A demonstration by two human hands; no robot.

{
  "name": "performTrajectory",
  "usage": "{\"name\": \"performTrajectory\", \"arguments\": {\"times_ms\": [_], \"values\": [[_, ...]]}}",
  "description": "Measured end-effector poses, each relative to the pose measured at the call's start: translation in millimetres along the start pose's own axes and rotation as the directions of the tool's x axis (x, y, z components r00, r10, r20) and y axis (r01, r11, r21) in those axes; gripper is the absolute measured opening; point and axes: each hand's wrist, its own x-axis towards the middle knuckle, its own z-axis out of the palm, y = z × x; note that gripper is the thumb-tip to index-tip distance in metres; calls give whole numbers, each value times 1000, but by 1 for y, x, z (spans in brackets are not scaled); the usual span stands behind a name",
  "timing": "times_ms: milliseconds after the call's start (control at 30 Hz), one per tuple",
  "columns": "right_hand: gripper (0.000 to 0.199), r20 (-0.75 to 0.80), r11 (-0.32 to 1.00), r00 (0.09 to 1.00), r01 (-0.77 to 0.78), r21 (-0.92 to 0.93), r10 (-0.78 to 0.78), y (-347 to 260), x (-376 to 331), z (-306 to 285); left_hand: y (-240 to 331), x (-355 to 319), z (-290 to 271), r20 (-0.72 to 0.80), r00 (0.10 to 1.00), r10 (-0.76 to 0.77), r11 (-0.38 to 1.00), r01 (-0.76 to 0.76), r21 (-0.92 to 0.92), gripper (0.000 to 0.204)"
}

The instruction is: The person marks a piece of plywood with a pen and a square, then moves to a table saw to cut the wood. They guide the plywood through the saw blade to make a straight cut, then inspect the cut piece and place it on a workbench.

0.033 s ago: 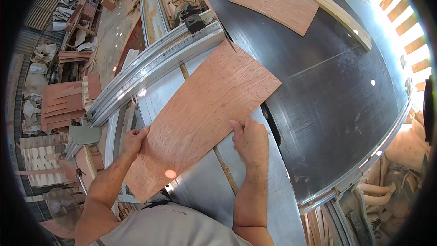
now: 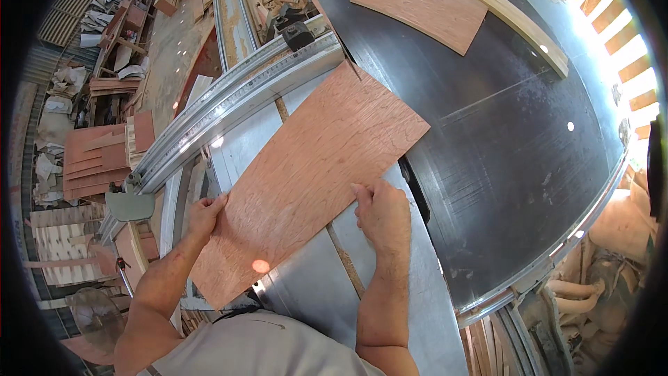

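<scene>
We see a broad dark tabletop (image 2: pixel 501 181) filling the right side and running to the far edge, with a pale metal table (image 2: pixel 431 299) along its left. Across both lies the plywood panel (image 2: pixel 313 160), reddish and rectangular, slanting from near left to far right; its right corner overlaps the dark surface, and its near end reaches toward the person's shirt (image 2: pixel 257 348). We cannot tell whether that near end rests or is raised.

Left of the panel we find a long silvery metal fence (image 2: pixel 236 108), running from near left to far right, close to the panel's far end. A smaller plywood piece (image 2: pixel 421 3) lies far on the dark tabletop, just beside a pale wooden strip (image 2: pixel 515 12). Farther left, reddish boards (image 2: pixel 90 160) are stacked.

Of the hands, the right hand (image 2: pixel 385 216) has its thumb at the panel's right edge and its fingers curled; whether any grip it from below we cannot tell. The left hand (image 2: pixel 204 217) grasps the left edge, nearer the near end, thumb at the edge.

Smaller still, we notice a black block (image 2: pixel 299 36) at the fence's far end and a bright spot (image 2: pixel 260 266) on the panel's near part.
</scene>
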Motion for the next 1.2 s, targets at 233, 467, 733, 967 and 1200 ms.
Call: {"name": "performTrajectory", "arguments": {"times_ms": [233, 467, 733, 967, 1200], "values": [[28, 23, 999, 998, -51, -2, 51, -9, 1, -3, -9, 7, -1, -7, 1000, 26, 995, -27, -94, 45], [28, 1, 1000, 1000, -11, -12, 11, -6, -4, -3, 3, -3, -1, -5, 1000, -29, 998, 29, -60, 44], [28, -7, 1000, 1000, -19, 1, 19, -3, -15, -7, 0, -13, 0, 10, 1000, -27, 1000, 27, -7, 45], [27, 3, 999, 1000, -28, 18, 28, -4, -24, -12, -10, -16, 2, -1, 1000, 3, 995, -3, -105, 43], [28, -33, 999, 999, 1, 32, 0, 1, -27, -9, -18, -15, 2, -16, 1000, 6, 990, -9, -141, 40]]}}
